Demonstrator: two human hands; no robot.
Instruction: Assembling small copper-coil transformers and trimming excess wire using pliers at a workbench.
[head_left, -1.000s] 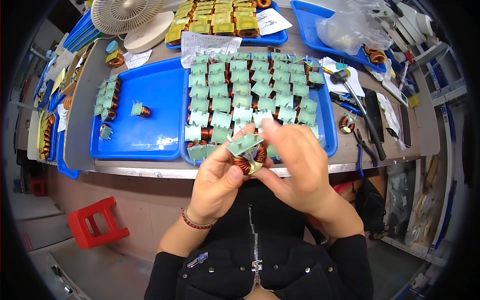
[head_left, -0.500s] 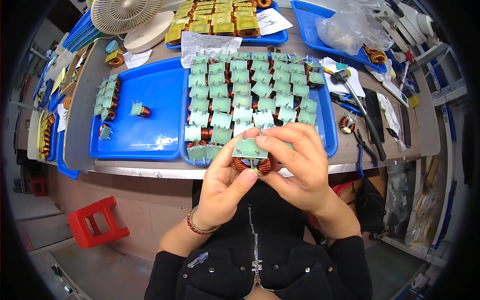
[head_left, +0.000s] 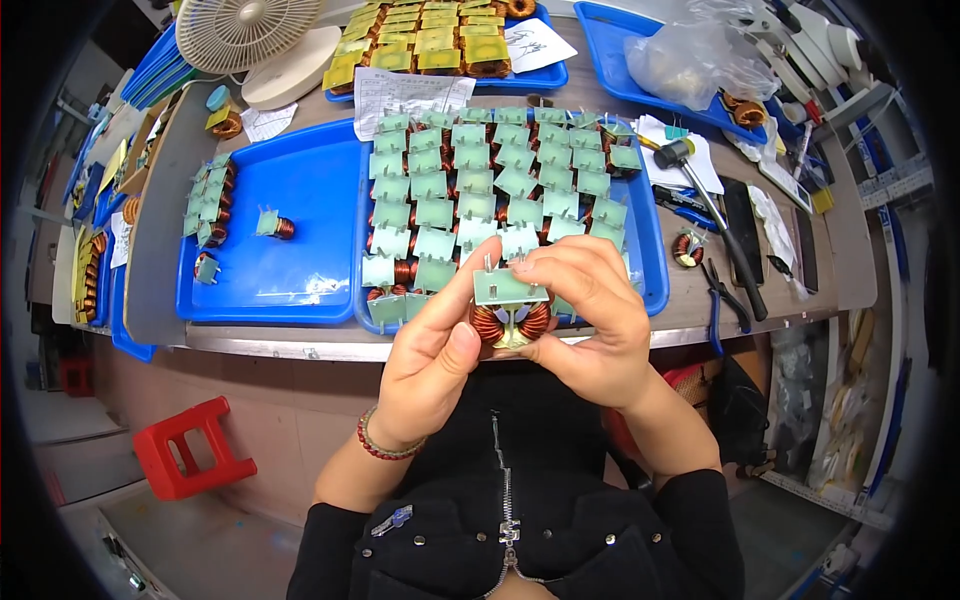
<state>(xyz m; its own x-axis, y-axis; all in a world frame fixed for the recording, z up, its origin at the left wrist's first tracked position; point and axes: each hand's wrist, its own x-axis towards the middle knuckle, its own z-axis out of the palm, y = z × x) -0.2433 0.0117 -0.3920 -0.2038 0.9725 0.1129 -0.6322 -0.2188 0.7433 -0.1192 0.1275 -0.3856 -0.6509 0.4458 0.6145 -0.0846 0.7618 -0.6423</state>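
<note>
Above the table's front edge, both my hands hold a toroidal choke coil (head_left: 510,318), a copper-wound ring with a pale green square board on top and metal pins standing up from it. My right hand (head_left: 595,325) grips it from the right, index finger at the board's upper edge and thumb low on the winding. My left hand (head_left: 432,355) cups its left side, fingers partly hidden behind it and thumb beside the winding. Just beyond my hands, a blue tray (head_left: 652,270) is packed with rows of similar green-topped coils (head_left: 475,180).
Left is another blue tray (head_left: 310,180) with several coils along its left side. A hammer (head_left: 715,205), pliers (head_left: 715,305) and a loose coil (head_left: 688,249) lie at right. Behind are a fan (head_left: 250,30) and yellow-topped coils (head_left: 437,60). A red stool (head_left: 190,450) stands on the floor.
My left thumb has moved off the coil's lower front to its left side, uncovering more of the winding. The coil has shifted slightly; my right hand keeps its grip.
</note>
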